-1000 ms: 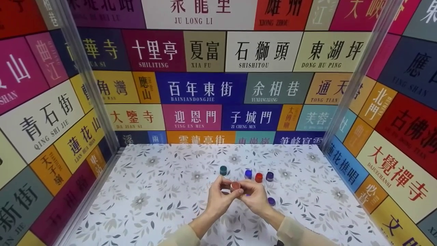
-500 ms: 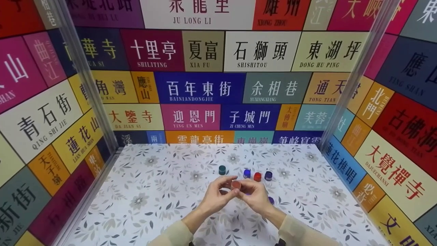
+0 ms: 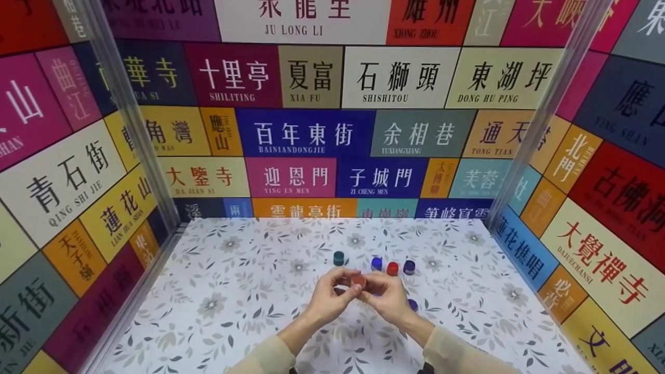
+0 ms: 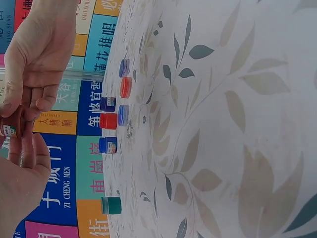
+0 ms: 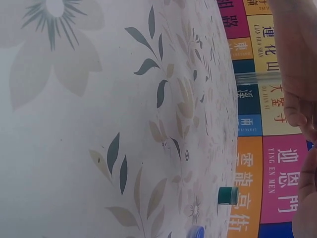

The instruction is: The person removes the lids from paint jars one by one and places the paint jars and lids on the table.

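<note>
Both hands meet above the table around a small paint jar (image 3: 358, 281) with a reddish-brown top. My left hand (image 3: 328, 297) holds it from the left, thumb on the near side. From the right, my right hand (image 3: 388, 299) pinches the same jar with thumb and fingers. A white label shows on the brown jar (image 4: 11, 124) in the left wrist view, between the right hand (image 4: 42, 49) and the left hand (image 4: 22, 196). The fingers partly cover it, and I cannot tell whether its lid is loose. In the right wrist view the jar is hidden.
Beyond the hands stand a green jar (image 3: 338, 258), a blue jar (image 3: 376, 264), a red jar (image 3: 392, 268) and a dark purple jar (image 3: 409, 267). A purple-topped jar (image 3: 413, 305) is partly behind the right wrist. An orange-red jar (image 4: 126, 87) appears nearer. Sign-covered walls enclose the flowered table (image 3: 213, 332).
The fingers have shifted slightly around the brown jar, and its top now faces the head camera a little differently. The jars on the table have stayed put.
</note>
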